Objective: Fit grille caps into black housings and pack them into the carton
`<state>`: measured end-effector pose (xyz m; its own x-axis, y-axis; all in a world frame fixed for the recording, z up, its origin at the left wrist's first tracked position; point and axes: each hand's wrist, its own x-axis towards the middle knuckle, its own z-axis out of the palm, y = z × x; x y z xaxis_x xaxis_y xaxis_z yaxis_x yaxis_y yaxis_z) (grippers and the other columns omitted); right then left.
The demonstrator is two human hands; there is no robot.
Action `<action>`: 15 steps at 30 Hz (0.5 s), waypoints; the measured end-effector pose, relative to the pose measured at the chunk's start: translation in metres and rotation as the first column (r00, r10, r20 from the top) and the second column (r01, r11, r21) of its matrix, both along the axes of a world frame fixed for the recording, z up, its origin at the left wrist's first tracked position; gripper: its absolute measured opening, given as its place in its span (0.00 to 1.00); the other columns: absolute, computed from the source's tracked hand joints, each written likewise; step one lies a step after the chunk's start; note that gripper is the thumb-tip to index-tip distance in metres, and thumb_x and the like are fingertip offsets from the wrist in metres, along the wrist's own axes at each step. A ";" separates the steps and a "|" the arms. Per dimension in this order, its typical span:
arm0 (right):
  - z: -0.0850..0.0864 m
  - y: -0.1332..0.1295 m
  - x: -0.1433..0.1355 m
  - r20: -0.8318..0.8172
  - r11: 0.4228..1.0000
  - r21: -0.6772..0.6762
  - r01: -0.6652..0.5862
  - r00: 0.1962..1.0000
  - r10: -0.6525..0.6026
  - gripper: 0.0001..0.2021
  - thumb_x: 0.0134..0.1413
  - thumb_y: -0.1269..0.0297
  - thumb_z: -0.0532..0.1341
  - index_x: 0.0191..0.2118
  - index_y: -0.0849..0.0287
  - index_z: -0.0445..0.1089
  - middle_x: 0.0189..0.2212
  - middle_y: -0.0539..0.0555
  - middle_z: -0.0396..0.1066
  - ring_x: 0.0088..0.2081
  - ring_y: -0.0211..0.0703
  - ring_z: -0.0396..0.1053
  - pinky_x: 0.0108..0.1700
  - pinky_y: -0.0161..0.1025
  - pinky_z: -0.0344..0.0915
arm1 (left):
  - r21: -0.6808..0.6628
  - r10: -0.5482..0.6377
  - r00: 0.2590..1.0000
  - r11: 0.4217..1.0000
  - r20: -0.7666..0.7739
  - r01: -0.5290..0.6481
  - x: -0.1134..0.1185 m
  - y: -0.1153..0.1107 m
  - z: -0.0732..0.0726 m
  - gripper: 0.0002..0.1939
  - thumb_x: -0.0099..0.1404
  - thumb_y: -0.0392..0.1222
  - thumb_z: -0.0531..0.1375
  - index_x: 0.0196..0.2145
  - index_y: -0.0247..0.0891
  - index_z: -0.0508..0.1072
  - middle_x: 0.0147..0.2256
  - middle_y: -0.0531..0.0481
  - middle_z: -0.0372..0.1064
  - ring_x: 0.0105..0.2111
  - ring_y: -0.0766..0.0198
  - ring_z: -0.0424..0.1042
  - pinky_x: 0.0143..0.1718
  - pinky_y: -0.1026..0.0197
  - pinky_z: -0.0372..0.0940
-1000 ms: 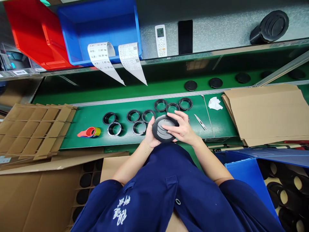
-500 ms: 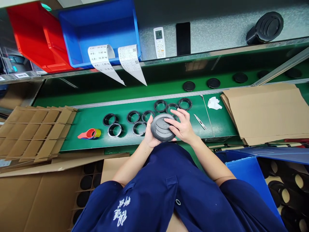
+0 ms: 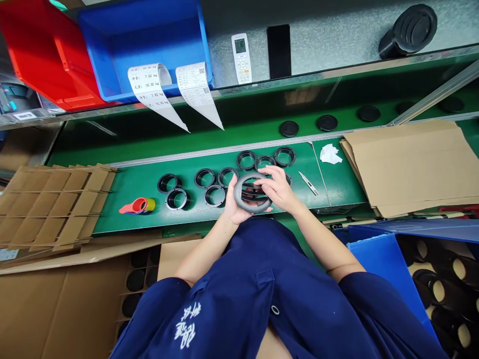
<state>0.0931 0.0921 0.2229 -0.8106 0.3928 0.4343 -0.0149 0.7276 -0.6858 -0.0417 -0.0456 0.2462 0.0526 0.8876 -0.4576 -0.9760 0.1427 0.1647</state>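
Observation:
A round black air vent is held at the bench's front edge, its slats turned so that gaps show through the ring. My left hand is closed around its left side and underside, the thumb along the rim. Over the vent's upper right, my right hand has its fingers stretched out and apart, fingertips touching the slats; its thumb is hard to see. Several black rings lie on the green bench behind and left of the vent. To the right lies a utility knife.
Cardboard dividers and a red-and-yellow tape-like roll are at left. Flat cardboard lies at right, above a blue bin of dark parts. Black discs sit behind the bench. The shelf holds a remote and a blue tray.
The vent's slats have swung from closed flat to open, showing gaps. My right fingers have shifted slightly across its face. My left hand keeps its hold, and the view has moved slightly.

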 end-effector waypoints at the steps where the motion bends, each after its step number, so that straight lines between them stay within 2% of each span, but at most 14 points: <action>1: 0.000 0.000 0.000 0.000 0.999 -0.038 0.001 1.000 -0.001 0.25 0.73 0.49 0.46 0.47 0.52 0.80 0.59 0.57 0.67 0.65 0.54 0.54 0.67 0.58 0.58 | 0.001 -0.001 1.000 1.000 0.005 0.001 0.001 0.000 0.001 0.39 0.69 0.71 0.45 0.52 0.33 0.74 0.50 0.31 0.76 0.54 0.35 0.73 0.52 0.24 0.65; 5: 0.004 0.001 0.001 0.042 0.988 -0.152 0.002 0.999 0.005 0.28 0.73 0.47 0.44 0.45 0.52 0.80 0.59 0.57 0.66 0.64 0.53 0.55 0.66 0.56 0.61 | -0.015 -0.016 0.999 1.000 0.036 0.017 0.005 0.001 0.003 0.43 0.68 0.73 0.45 0.57 0.31 0.71 0.52 0.29 0.74 0.54 0.34 0.72 0.53 0.24 0.65; 11: 0.013 0.001 0.002 0.045 0.997 -0.057 -0.047 0.998 0.050 0.30 0.73 0.45 0.43 0.42 0.54 0.80 0.60 0.57 0.66 0.65 0.54 0.53 0.69 0.58 0.54 | -0.013 -0.024 0.999 1.000 0.022 0.024 0.011 -0.002 0.001 0.42 0.68 0.72 0.46 0.55 0.29 0.72 0.48 0.29 0.76 0.54 0.32 0.73 0.50 0.24 0.67; 15: 0.012 -0.001 0.005 0.040 0.996 -0.079 -0.036 0.998 0.039 0.29 0.73 0.46 0.43 0.42 0.54 0.80 0.60 0.57 0.67 0.65 0.54 0.54 0.68 0.58 0.55 | -0.020 -0.025 1.000 0.999 0.012 0.026 0.014 -0.001 0.002 0.43 0.69 0.72 0.44 0.56 0.29 0.71 0.49 0.29 0.75 0.54 0.33 0.73 0.50 0.25 0.67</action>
<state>0.0980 0.0916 0.2347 -0.8422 0.3933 0.3688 -0.0112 0.6711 -0.7413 -0.0278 -0.0470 0.2480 0.0806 0.8763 -0.4750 -0.9738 0.1709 0.1501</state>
